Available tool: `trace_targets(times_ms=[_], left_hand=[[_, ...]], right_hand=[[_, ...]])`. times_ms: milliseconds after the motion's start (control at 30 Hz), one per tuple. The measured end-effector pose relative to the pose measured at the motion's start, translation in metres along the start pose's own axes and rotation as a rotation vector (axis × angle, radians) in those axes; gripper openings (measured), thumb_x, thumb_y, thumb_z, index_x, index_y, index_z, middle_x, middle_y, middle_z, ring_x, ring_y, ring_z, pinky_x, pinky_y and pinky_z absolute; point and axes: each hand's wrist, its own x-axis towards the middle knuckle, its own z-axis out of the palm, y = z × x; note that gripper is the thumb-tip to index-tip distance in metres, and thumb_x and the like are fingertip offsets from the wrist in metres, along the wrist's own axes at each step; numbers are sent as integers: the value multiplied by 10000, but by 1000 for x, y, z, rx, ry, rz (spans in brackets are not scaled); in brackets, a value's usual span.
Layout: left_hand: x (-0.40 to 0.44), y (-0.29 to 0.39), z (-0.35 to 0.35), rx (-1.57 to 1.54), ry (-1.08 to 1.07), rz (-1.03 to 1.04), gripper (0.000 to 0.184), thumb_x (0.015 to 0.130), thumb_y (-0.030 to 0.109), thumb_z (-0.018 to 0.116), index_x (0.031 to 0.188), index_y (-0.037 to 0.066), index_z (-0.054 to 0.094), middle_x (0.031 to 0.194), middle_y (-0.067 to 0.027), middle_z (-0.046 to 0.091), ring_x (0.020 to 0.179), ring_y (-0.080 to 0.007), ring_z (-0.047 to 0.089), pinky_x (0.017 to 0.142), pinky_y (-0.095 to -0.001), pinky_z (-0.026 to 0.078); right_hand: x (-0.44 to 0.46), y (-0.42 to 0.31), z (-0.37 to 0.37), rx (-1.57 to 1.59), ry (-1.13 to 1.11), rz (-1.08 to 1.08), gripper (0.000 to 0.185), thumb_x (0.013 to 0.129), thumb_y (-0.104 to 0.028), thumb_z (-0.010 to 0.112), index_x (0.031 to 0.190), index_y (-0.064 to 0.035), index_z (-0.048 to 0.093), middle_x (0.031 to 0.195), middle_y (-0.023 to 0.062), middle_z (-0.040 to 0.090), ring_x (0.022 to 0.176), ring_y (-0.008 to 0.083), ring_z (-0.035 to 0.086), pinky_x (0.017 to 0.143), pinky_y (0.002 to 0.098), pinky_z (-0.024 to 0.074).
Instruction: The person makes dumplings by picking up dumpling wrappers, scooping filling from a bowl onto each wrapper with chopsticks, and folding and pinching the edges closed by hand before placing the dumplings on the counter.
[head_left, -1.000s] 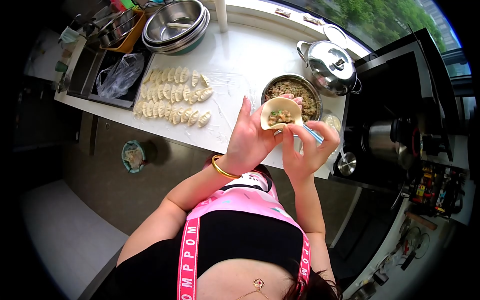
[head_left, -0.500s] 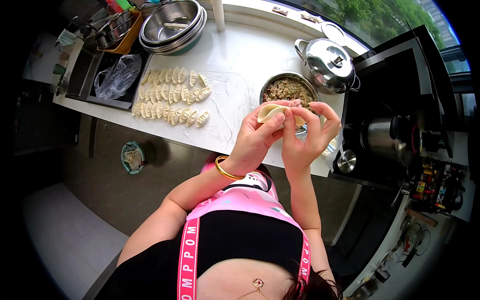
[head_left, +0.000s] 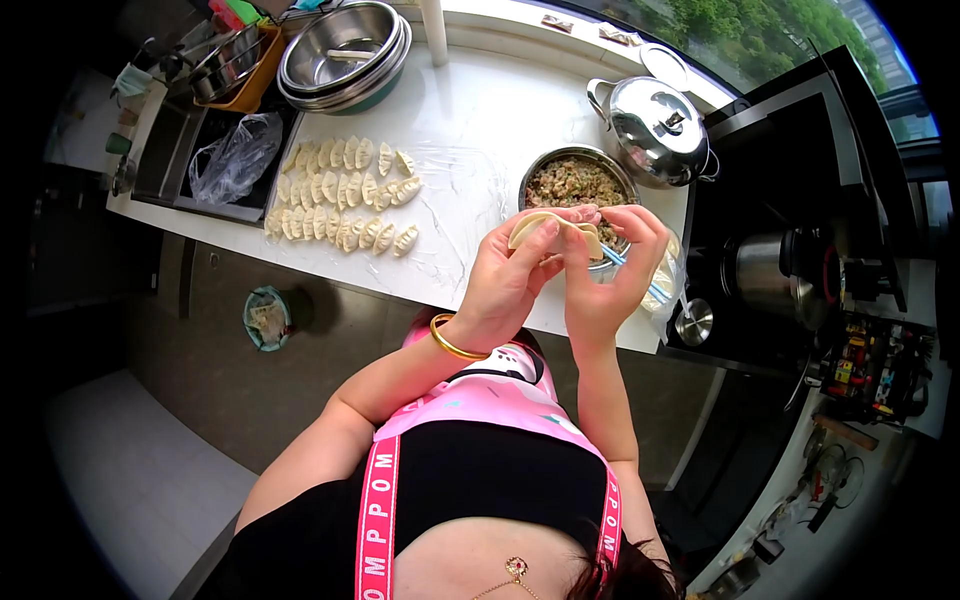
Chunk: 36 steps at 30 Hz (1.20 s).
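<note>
Nearest, a pink apron [head_left: 480,405]. Beyond it, the left hand [head_left: 505,265] (gold bangle [head_left: 457,342] at the wrist) and right hand [head_left: 608,285] pinch a folded dumpling wrapper [head_left: 524,228], raised before a metal bowl [head_left: 578,149] of filling [head_left: 570,183]. Pleated dumplings [head_left: 345,188] lie leftward in three rows; a lidded pot [head_left: 655,130] stands behind the bowl.

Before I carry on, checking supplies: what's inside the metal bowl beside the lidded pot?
The bowl holds chopped, mixed filling. The left hand, right hand and folded wrapper cover part of its near side; whatever lies beneath the filling's surface is hidden.
</note>
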Motion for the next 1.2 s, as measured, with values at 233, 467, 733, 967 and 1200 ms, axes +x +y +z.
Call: trace_targets(times_ms=[233,467,733,967,1200], left_hand=[[0,1,-5,217,-4,54,242,975,200,563,1114,21,647,1357,-128,507,1143,-166,549,973,-314,450],[0,16,-4,728,8,385,193,893,96,662,1079,47,680,1153,-89,586,1073,-153,577,859,-294,515],[4,23,-12,1185,-57,621,206,798,-27,718,1000,3,686,947,-82,641,842,-144,643,678,-249,556],[3,24,-12,1293,-96,664,166,789,-23,730,949,-1,695,905,-86,656,804,-140,649,645,-247,557],[5,25,-9,1111,-83,496,107,827,-29,694,932,-7,688,906,-74,633,799,-119,638,626,-219,550]], right_hand=[[-7,5,-9,704,-223,526,179,879,-48,678,1015,-1,571,1012,55,562,884,97,573,735,229,495],[-11,3,-8,730,-106,565,136,890,-43,665,986,5,583,972,55,583,819,90,583,589,206,501],[-16,1,-6,772,-47,553,117,892,-40,661,967,2,581,956,46,570,808,93,579,591,209,503],[-24,7,-7,740,-47,569,123,889,-53,669,966,-3,587,973,39,559,816,90,580,599,202,509],[-19,2,-10,679,-78,513,92,882,-57,677,951,-8,641,978,38,564,846,91,583,597,197,514]])
